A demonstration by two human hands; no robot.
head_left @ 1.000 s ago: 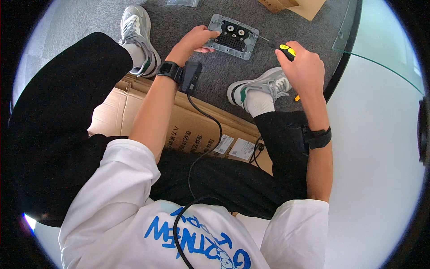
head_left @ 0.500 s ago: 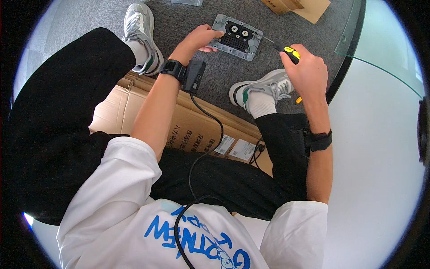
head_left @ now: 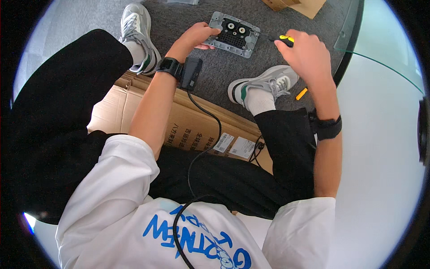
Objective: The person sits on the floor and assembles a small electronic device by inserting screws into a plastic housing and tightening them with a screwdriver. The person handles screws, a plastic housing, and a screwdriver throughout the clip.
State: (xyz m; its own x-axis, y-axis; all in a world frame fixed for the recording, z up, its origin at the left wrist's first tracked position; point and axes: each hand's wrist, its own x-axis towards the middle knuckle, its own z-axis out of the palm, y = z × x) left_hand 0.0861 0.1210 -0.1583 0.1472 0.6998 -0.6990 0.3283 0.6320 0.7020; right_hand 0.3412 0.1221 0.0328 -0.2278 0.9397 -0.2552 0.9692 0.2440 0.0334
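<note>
A grey rectangular plate [head_left: 243, 50] with a black perforated centre and two round pale fittings is held up at the top middle. My left hand [head_left: 199, 36] grips its left edge, the thumb on the face and a finger showing below. My right hand [head_left: 306, 51] is closed round the black and yellow handle of a screwdriver [head_left: 287, 40]. The thin shaft points left to the plate's right edge; whether its tip touches there I cannot tell.
Beneath my legs lies a large flat cardboard box [head_left: 117, 107]. A small yellow-orange object [head_left: 301, 94] rests beside my right shoe [head_left: 268, 85]. Another cardboard box [head_left: 309, 6] lies at the far right. A black cable [head_left: 219, 127] hangs from my left wrist device. Glass panel [head_left: 380, 67] stands right.
My right hand has moved up and slightly right, and the screwdriver now lies closer to level. The plate and my left hand have shifted slightly left and up in the picture.
</note>
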